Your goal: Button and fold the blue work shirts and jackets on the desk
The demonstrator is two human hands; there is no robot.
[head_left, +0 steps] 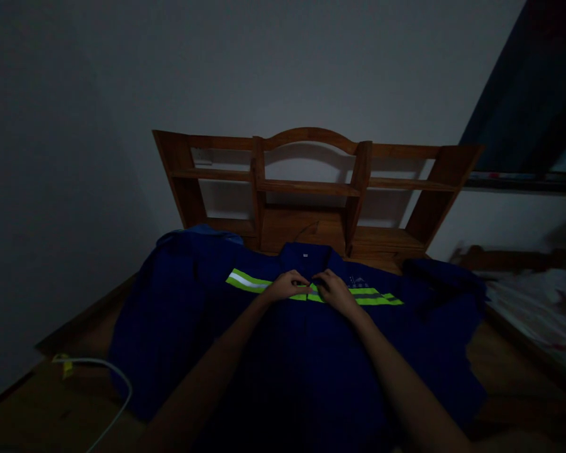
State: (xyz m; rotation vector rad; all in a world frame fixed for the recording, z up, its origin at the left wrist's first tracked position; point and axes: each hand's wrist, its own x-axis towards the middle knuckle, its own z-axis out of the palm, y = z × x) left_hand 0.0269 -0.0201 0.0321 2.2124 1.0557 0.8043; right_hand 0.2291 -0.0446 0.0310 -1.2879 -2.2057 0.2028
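Observation:
A dark blue work jacket (283, 358) with a yellow-green reflective band (249, 282) across its chest lies spread over a wooden desk. Its collar (306, 255) points toward the shelf at the back. My left hand (290, 286) pinches the left front edge at the band, just below the collar. Opposite it, my right hand (331, 290) grips the other front edge, its fingertips close to those of my left. What exactly sits between the fingertips is too dark and small to make out.
A wooden shelf unit (306, 187) stands behind the jacket against the wall. A white cable (127, 384) with a yellow tag (66, 366) curves at the lower left. Pale cloth (538, 308) lies at the right, below a dark window (532, 94).

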